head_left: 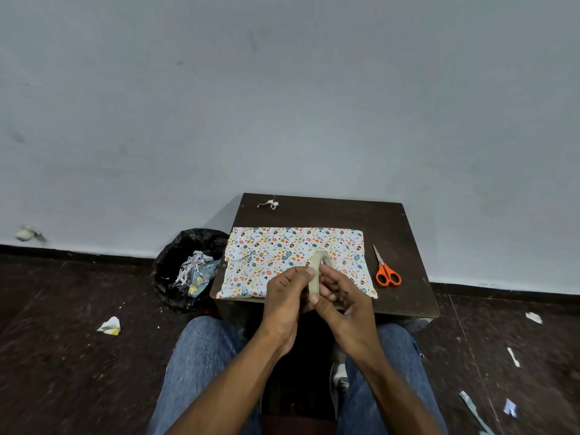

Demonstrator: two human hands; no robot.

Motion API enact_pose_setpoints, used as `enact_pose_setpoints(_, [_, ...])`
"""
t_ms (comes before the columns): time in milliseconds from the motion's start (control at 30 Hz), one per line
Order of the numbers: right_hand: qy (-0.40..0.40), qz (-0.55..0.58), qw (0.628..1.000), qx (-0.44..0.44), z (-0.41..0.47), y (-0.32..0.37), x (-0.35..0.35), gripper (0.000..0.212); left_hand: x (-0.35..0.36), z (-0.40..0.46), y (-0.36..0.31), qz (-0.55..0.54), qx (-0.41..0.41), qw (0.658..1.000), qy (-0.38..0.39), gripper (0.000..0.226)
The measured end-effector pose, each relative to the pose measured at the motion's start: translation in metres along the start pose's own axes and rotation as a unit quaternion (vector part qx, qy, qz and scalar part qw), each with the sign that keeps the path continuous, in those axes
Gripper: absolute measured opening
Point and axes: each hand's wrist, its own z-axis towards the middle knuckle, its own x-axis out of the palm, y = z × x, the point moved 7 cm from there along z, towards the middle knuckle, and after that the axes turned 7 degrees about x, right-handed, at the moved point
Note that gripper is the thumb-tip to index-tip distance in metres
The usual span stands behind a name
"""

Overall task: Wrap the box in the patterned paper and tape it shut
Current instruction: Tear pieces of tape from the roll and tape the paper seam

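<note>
Both hands met above the near edge of the dark surface (386,221), holding a roll of tape (314,276) upright between them: the left hand (287,296) pinched its rim with curled fingers, and the right hand (343,304) curled its fingers around the roll's other side. Patterned paper (282,249) lay spread flat on the surface just beyond the hands, hiding any box. Orange-handled scissors (386,269) lay just right of the paper.
</note>
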Motion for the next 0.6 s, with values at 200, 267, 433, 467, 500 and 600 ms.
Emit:
enact_pose_setpoints(200, [-0.011,0.024,1.0,0.003,0.0017,-0.0003,-0.0004,0.049,0.0023,-0.003,-0.0034,-0.002,0.007,1.0,0.022,0.018])
enact_pose_setpoints(267, [-0.015,0.028,1.0,0.004,0.0017,0.0007,-0.0021,0.05,0.0042,-0.0044,-0.0032,0.002,0.001,0.999,0.043,0.021])
enact_pose_setpoints(433, [-0.016,0.022,1.0,0.007,0.002,0.0028,-0.0043,0.051,0.0035,-0.006,-0.0038,0.003,-0.007,0.999,0.053,0.03])
enact_pose_setpoints(467, [-0.014,0.018,1.0,0.006,0.0019,0.003,-0.0043,0.052,0.0037,-0.0062,-0.0043,0.002,-0.009,0.999,0.049,0.029])
enact_pose_setpoints(500, [-0.01,0.011,1.0,0.004,0.0017,0.0025,-0.0044,0.054,0.0033,-0.006,-0.0042,0.001,-0.011,0.999,0.044,0.027])
enact_pose_setpoints(600, [0.011,-0.017,1.0,0.006,0.0013,-0.0007,-0.0031,0.059,0.0004,-0.004,-0.0013,-0.004,-0.019,1.0,0.008,0.026])
